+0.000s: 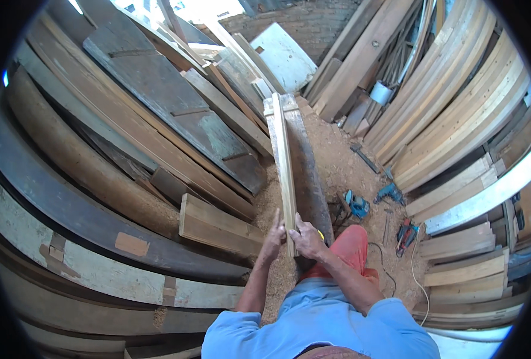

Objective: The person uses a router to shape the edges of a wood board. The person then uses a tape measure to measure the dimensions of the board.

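A long, pale wooden strip [286, 173] runs away from me along a narrow, weathered plank bench [307, 173]. My right hand [307, 237] is closed round the strip's near end from the right side. At the strip's left edge is my left hand [274, 232], its fingers stretched out and pointing away from me; the exact contact with the wood is hard to see. A small yellow thing [321, 234] shows just beside my right hand, mostly hidden. The strip's far end rests near a crosspiece [282, 110] on the bench.
Boards [140, 90] lean thickly on the left; stacked planks [457, 113] line the right. On the sawdust-covered floor, right of the bench, lie a blue power tool [356, 204], a blue drill [390, 193], a red-and-dark tool [406, 235], a hammer [365, 158] and a pale cord [420, 281].
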A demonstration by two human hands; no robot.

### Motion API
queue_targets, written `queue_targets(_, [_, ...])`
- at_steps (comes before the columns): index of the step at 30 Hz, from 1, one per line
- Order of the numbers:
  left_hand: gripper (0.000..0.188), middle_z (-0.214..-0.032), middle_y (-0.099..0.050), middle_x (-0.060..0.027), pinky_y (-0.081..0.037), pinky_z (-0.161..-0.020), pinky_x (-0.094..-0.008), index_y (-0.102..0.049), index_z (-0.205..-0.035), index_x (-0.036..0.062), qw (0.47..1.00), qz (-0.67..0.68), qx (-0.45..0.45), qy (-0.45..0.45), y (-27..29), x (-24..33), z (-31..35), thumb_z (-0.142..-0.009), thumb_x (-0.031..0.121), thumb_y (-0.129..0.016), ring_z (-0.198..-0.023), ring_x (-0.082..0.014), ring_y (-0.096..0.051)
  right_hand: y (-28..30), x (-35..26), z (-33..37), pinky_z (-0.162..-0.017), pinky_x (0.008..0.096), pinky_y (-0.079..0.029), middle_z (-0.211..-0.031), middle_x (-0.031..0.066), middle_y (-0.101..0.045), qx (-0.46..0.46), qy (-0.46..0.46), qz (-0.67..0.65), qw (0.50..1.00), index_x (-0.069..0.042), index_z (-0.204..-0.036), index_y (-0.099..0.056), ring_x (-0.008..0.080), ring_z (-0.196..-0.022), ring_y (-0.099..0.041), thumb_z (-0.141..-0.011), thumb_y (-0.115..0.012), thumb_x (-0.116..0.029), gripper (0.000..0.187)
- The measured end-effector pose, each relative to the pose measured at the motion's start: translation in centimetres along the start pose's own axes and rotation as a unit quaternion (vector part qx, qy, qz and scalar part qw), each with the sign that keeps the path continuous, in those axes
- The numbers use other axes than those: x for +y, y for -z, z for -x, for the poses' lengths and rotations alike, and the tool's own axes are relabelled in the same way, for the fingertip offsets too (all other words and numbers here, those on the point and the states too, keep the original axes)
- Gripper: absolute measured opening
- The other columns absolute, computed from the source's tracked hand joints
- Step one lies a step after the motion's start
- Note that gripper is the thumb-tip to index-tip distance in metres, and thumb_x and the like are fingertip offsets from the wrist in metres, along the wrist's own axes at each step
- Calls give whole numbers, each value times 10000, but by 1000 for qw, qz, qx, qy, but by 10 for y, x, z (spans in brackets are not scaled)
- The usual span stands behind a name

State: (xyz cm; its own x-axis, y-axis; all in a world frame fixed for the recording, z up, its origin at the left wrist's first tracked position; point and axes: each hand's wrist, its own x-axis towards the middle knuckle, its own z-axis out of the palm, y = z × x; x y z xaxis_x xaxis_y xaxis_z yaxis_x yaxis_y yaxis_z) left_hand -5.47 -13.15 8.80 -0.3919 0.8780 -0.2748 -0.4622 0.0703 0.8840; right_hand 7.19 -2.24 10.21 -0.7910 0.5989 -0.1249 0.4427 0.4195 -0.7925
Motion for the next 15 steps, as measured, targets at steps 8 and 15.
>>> queue_targets(8, [980, -1644, -241, -238, -372, -1173, -391, 67, -1639, 51, 953, -271, 67, -115, 17, -3, -16, -931, 79, -611, -1448, -290, -391, -27, -13, 22, -1001, 492, -484, -1224, 334, -635, -61, -40, -1, 997, -3, -1527, -407, 468, -1163, -614, -1036, -513, -405, 643])
queue_targets(15, [1015, -1625, -270, -240, -414, -1141, -364, 68, -1650, 112, 969, -209, 58, -118, 26, -3, -13, -884, -38, -580, -1406, -278, -436, -33, -19, 23, -1012, 479, -493, -1261, 321, -632, -50, -36, -2, 998, 15, -1511, -429, 454, -1185, -619, -1011, -547, -455, 696])
